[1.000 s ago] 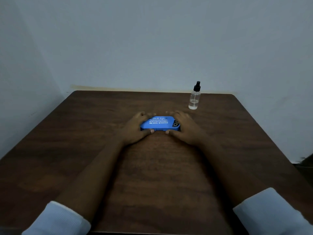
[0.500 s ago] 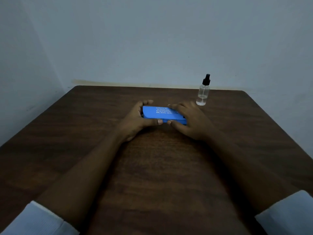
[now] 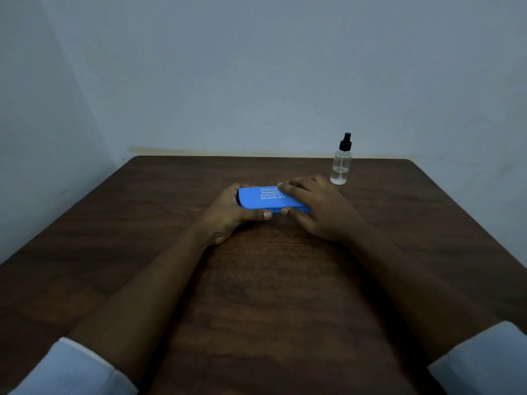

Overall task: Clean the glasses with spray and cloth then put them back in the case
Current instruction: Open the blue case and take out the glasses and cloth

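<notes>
Two grips are clasping the shut blue case (image 3: 256, 199) at mid-tabletop (image 3: 271, 295), the left grip (image 3: 228, 215) curling round its left end to steady it, the right grip (image 3: 319, 209) pinching lid and near edge, likely readying to open it, with the spray bottle (image 3: 340, 163) standing just beyond.

The case (image 3: 251, 199) bears white print, partly hidden by the right hand (image 3: 319, 206): a large word beginning "Bh"; beneath, "The Complete Op…"; a line too small to read; lowest, "BHEL, BHOPAL - M.".
</notes>
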Available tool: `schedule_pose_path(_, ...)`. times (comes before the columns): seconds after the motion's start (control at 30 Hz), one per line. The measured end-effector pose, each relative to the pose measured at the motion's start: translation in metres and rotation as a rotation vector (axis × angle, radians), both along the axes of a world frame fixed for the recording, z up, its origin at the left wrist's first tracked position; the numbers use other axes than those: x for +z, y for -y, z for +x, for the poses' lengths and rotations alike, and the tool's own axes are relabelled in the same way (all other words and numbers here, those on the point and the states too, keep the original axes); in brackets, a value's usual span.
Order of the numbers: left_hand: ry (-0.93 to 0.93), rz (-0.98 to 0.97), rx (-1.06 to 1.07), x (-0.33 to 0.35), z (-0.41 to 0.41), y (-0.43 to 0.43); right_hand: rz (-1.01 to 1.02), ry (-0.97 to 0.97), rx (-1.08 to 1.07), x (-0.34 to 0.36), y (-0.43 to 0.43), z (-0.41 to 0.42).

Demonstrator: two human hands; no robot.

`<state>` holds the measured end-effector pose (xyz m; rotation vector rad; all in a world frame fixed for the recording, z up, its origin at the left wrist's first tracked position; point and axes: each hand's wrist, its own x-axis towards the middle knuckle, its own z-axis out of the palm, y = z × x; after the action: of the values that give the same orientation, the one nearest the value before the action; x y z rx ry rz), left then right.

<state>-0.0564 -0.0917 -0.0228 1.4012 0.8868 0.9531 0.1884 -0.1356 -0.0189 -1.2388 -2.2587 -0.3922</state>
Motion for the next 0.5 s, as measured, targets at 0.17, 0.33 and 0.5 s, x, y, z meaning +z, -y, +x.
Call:
schedule_pose_path(0.17,0.017,-0.028,-0.011,-0.001,0.0,-0.001,0.058,0.047,-0.029,-0.002,-0.002,-0.002)
schedule_pose_path(0.33,0.0,-0.03,-0.016,-0.004,-0.001,-0.004,0.062,0.084,-0.085,-0.007,-0.001,-0.011)
schedule_pose_path(0.5,-0.121,0.071,-0.132,-0.008,0.002,-0.005,0.044,-0.121,-0.132,0.003,-0.002,-0.005)
